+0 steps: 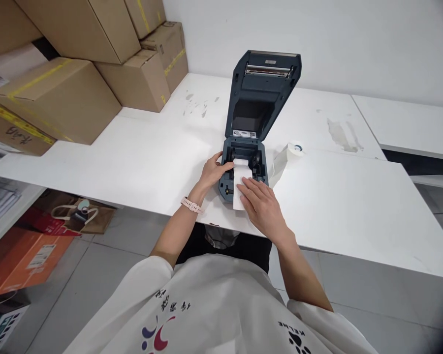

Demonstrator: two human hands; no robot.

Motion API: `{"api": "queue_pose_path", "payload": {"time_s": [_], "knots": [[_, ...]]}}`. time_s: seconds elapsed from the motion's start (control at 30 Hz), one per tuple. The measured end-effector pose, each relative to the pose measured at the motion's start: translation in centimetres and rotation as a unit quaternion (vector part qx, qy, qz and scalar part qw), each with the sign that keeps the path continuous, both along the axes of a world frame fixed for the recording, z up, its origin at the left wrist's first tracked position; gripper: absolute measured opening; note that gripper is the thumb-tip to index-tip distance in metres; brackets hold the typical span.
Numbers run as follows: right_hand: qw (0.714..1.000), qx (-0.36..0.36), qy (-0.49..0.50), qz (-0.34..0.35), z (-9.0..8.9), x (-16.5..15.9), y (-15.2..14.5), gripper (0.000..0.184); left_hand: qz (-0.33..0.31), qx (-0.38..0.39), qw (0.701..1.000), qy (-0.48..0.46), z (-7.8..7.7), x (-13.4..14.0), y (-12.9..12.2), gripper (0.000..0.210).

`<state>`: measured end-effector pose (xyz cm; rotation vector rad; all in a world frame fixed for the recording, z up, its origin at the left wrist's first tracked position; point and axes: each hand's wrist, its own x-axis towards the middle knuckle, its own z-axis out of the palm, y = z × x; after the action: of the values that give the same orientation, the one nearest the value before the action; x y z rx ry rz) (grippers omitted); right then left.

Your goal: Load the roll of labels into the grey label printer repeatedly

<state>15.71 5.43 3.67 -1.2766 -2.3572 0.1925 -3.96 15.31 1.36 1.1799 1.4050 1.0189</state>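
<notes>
A dark blue-grey label printer (227,195) stands on the white table with its lid (268,96) raised. Inside it sits a white label roll, and a strip of label paper (238,200) runs from it over the printer's front edge. My left hand (211,173) is at the printer's left side, thumb stretched toward the roll and fingers apart at the rim. On the strip's right part lie the outstretched fingers of my right hand (260,201), covering some of the paper and the printer's front right corner. What is under those fingers is hidden.
Behind the printer's right side lies another roll of paper (293,151) with a loose tail. Cardboard boxes (140,81) are stacked at the table's back left. The white table (162,167) meets the wall behind. An orange box (25,258) stands below at left.
</notes>
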Motion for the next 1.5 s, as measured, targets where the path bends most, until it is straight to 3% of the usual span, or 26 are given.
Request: {"api": "queue_pose_path", "payload": {"time_s": [0.3, 0.47, 0.57, 0.63, 0.7, 0.77, 0.87, 0.97, 1.1, 1.17, 1.27, 1.33, 1.5], "knots": [[0.997, 0.057, -0.037, -0.02, -0.2, -0.3, -0.7, 0.037, -0.014, 0.004, 1.0, -0.011, 0.1, 0.0, 0.1, 0.066], [0.998, 0.066, 0.021, 0.001, -0.1, 0.2, -0.2, 0.038, 0.032, 0.0, 0.998, 0.055, 0.4, 0.1, -2.3, 0.095], [0.983, 0.069, 0.169, -0.018, 1.7, 2.0, 4.6, 0.048, -0.007, 0.028, 0.999, 0.042, 0.7, 0.6, -6.2, 0.105], [0.956, 0.073, 0.271, -0.092, 4.0, 3.2, 10.1, 0.06, -0.053, 0.031, 0.997, 0.04, 0.9, 1.0, -8.9, 0.11], [0.929, -0.004, 0.348, -0.13, 7.0, 3.8, 16.0, 0.071, -0.073, 0.027, 0.996, 0.052, 1.0, 1.4, -10.8, 0.115], [0.907, -0.109, 0.389, -0.121, 10.1, 3.6, 20.9, 0.068, -0.08, 0.016, 0.995, 0.061, 1.1, 1.5, -11.8, 0.119], [0.882, -0.208, 0.421, -0.034, 12.9, 2.6, 23.8, 0.078, -0.087, 0.012, 0.995, 0.055, 1.2, 1.3, -12.1, 0.121], [0.869, -0.177, 0.462, 0.009, 12.3, 2.2, 21.5, 0.086, -0.096, 0.011, 0.995, 0.018, 1.1, 0.6, -11.9, 0.123], [0.898, -0.104, 0.427, 0.019, 7.5, 3.0, 13.7, 0.092, -0.056, -0.011, 0.995, -0.082, 0.8, -0.4, -11.5, 0.1], [0.908, -0.119, 0.401, -0.002, 4.9, 3.2, 9.5, 0.084, -0.021, -0.013, 0.993, -0.114, 1.1, -0.7, -11.0, 0.087], [0.904, -0.162, 0.394, -0.047, 2.2, 2.8, 4.6, 0.055, 0.015, -0.01, 0.992, -0.126, 2.0, -0.2, -9.9, 0.083], [0.881, -0.185, 0.428, -0.084, 1.2, 2.1, 2.8, 0.05, 0.031, -0.015, 0.991, -0.131, 2.7, 0.6, -9.2, 0.086], [0.776, -0.295, 0.537, -0.153, -0.4, 1.1, 1.8, 0.091, 0.045, -0.032, 0.986, -0.157, 3.1, 2.2, -8.5, 0.089]]}}
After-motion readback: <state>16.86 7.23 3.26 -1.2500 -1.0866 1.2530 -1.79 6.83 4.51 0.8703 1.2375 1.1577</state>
